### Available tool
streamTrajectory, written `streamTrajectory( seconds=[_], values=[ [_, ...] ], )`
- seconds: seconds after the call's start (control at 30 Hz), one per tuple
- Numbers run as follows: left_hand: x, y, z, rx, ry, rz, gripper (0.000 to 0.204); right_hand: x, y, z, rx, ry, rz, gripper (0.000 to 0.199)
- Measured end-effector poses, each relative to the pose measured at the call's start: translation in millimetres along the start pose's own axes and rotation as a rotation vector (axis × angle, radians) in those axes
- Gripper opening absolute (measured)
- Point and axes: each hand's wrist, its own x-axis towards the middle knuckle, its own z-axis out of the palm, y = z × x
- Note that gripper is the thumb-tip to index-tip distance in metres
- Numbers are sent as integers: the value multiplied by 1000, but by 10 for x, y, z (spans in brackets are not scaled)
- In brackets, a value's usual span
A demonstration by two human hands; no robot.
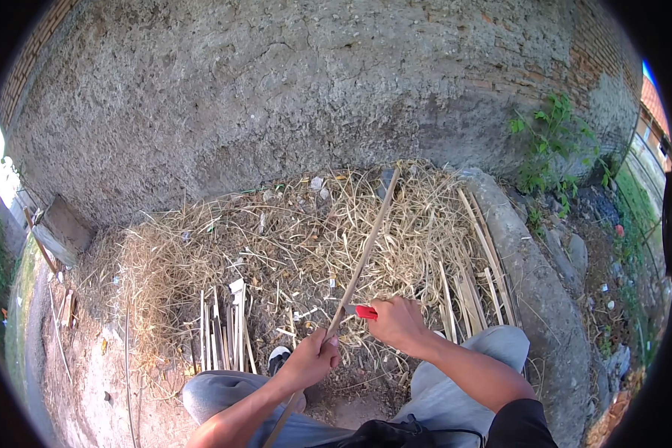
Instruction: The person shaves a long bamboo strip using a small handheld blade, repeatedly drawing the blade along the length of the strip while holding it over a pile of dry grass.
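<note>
Ahead, rough plastered wall (291,82); below it, heap of dry shavings (291,239), bundle of split strips (224,336) standing at left. Long bamboo stick (366,254) slanting up from lap across heap. Left hand (311,361) fisted around stick low down. Right hand (397,322) clenched on red-handled knife (361,311), blade against stick.

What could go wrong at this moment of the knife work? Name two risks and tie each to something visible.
The left hand grips the bamboo strip right beside the red-handled knife in the right hand, so a slip might cut it. The long strip could also flex or snag in the dry shavings.
</note>
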Motion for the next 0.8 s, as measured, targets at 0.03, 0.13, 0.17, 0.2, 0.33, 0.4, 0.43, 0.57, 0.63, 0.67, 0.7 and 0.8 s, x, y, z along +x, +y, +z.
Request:
streamTrajectory(
  seconds=[0.03, 0.13, 0.17, 0.2, 0.33, 0.4, 0.43, 0.57, 0.63, 0.67, 0.7, 0.8],
  values=[
    [21, -36, 23, -37, 11, 26, 26, 3, -23, -1, 35, 20, 27, 23],
    [102, -53, 61, -85, 8, 34, 28, 49, -62, -92, 14, -30, 34, 22],
    [124, -48, 73, -96, -6, 17, 29, 56, -60, -73, 13, -31, 34, 22],
    [140, -49, 91, -96, -6, 18, 29, 73, -51, -39, -11, -31, 33, 22],
    [164, -7, 168, 60, 89, 163, 29, 98, -87, -47, -25, -32, 38, 24],
    [166, 30, 193, 102, 115, 169, 28, 87, -110, -52, -28, -35, 40, 26],
    [167, 46, 201, 109, 118, 156, 29, 85, -123, -54, -29, -38, 42, 27],
    [173, 144, 213, 93, 92, 72, 31, 90, -140, -77, -26, -74, 70, 28],
    [205, 117, 236, 83, 102, 75, 32, 138, -150, -78, -27, -114, 124, 26],
    [224, 95, 250, 74, 115, 78, 33, 153, -126, -46, -27, -114, 126, 26],
    [233, 78, 274, 74, 114, 79, 33, 176, -92, 3, -52, -111, 124, 25],
    [235, 75, 337, 244, 149, 63, 35, 231, -13, 127, -79, -118, 137, 23]
  ],
)
